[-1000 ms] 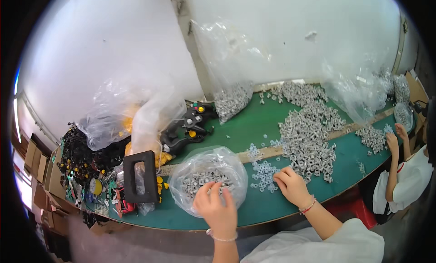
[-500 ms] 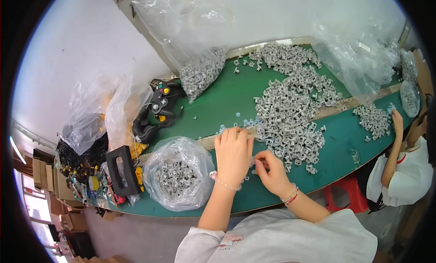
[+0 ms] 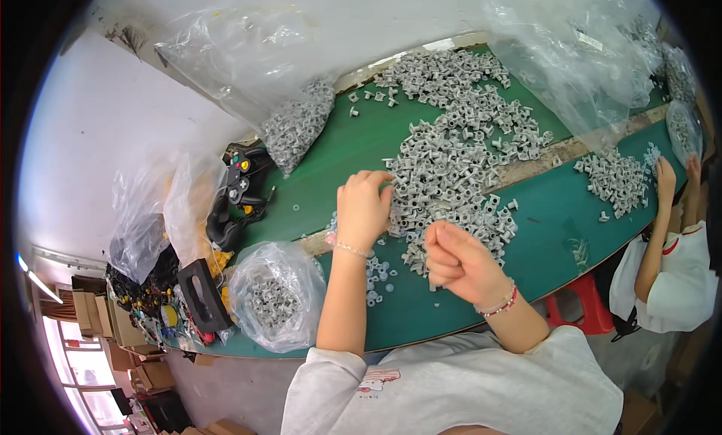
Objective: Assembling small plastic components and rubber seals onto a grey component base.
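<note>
A big heap of small grey plastic parts, each with a square flange and a short stem, lies on the green table. At its left edge is my left hand, palm down, fingers bent and fingertips against the outermost parts; what they pinch, if anything, is hidden. My right hand is curled closed above the heap's near edge, thumb over the bent fingers, and its contents cannot be made out. Between my wrists lie small translucent washers. A clear plastic bag, open at the top and holding more grey parts, stands left of my left forearm.
Black game controllers and a black frame-shaped piece lie on the left. Behind them leans a clear bag of grey parts. At far right a co-worker's hand is beside a smaller heap, near a red stool.
My view has shifted. My left hand has moved from the translucent washers to the heap's left edge. My right hand has come away from the left one and curled closed.
</note>
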`<state>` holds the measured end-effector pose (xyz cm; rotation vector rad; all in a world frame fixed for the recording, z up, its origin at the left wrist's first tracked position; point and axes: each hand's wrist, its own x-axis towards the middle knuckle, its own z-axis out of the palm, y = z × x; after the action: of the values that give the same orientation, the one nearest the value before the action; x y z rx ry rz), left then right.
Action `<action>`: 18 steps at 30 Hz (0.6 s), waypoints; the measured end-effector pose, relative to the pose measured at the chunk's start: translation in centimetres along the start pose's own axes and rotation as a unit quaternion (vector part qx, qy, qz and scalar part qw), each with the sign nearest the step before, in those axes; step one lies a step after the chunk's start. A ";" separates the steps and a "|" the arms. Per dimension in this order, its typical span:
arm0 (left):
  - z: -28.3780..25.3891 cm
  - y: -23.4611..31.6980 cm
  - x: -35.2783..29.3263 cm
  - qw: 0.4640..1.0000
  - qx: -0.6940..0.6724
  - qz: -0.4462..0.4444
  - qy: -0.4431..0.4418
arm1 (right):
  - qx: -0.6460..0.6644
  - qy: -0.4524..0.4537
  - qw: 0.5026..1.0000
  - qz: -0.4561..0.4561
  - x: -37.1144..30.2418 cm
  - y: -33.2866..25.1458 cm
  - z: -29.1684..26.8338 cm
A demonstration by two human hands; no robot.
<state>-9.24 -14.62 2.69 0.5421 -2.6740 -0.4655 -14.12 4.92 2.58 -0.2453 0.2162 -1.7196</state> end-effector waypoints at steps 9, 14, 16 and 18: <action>1.0 -2.0 4.6 1.000 0.012 -0.012 -0.001 | -0.059 0.160 0.982 -0.082 0.7 -1.2 -1.4; 2.4 -3.7 5.3 0.996 -0.007 -0.028 -0.086 | -0.070 0.059 0.995 -0.045 0.3 -1.8 -2.7; 1.6 -3.3 4.8 0.994 -0.017 -0.064 -0.082 | -0.142 0.119 0.980 -0.074 0.4 -1.7 -2.5; 0.5 -2.8 3.8 0.994 -0.042 -0.085 -0.046 | -0.171 0.134 0.972 -0.095 0.9 -1.3 -1.6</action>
<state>-11.84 -18.55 2.28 0.7425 -2.6922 -0.6638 -15.93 4.28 1.42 -0.2921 0.7107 -1.8988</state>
